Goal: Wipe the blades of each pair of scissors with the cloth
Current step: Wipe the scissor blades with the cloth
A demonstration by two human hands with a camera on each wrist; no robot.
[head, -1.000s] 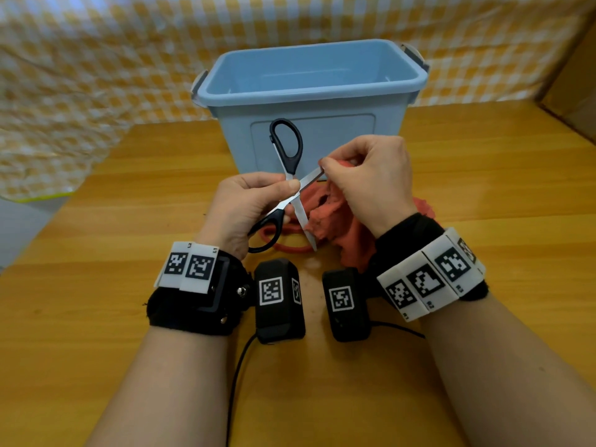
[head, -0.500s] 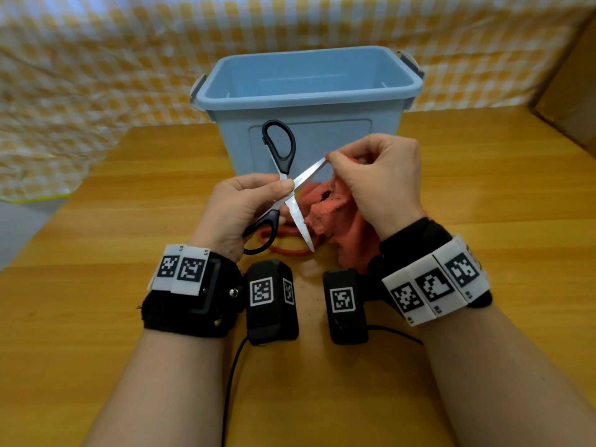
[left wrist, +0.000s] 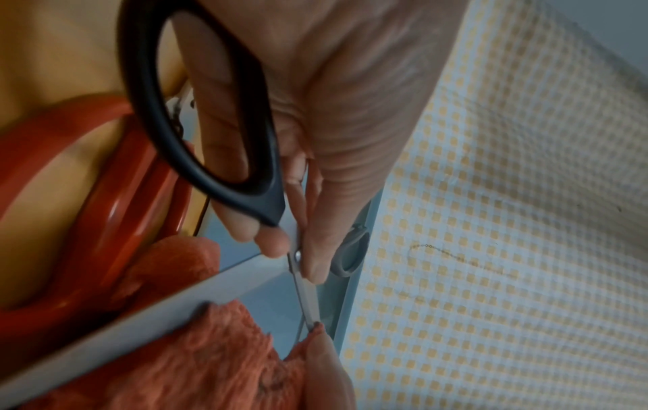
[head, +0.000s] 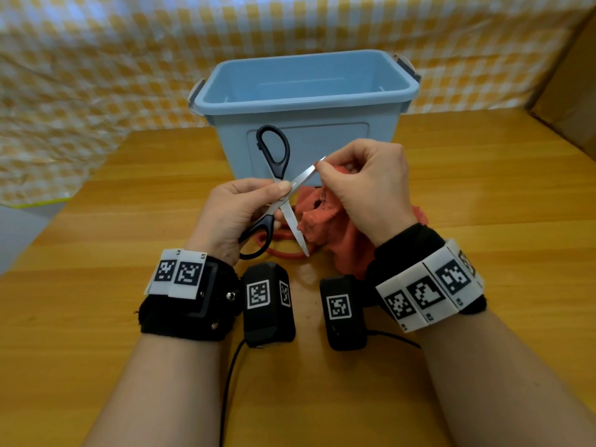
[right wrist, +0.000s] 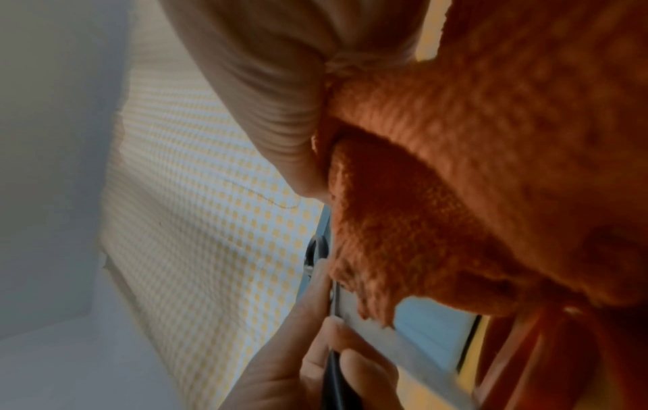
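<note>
1. We have the black-handled steel scissors [head: 280, 191] spread wide open and held up just in front of the pale blue plastic storage bin [head: 303, 91], clear of the wooden table [head: 483, 195].
2. Our left hand [head: 235, 214] grips the scissors at the pivot, thumb and fingers curled round it, with the lower handle loop against the palm.
3. Our right hand [head: 364, 185] pinches the rust-orange terry cloth [head: 322, 217] round the tip of the upper blade, on the bin's near side; the rest of the cloth hangs down to the table.
4. We judge the step in hand to be wiping this first blade, with the stroke at the tip.
5. The next move probably calls for shifting the cloth to the other blade, which points down toward us, and pinching from its back edge so the fingers keep off the cutting edge.
6. A red-orange loop [left wrist: 87, 199], seemingly the handle of a second pair, lies on the table below the scissors, partly under the cloth.
</note>
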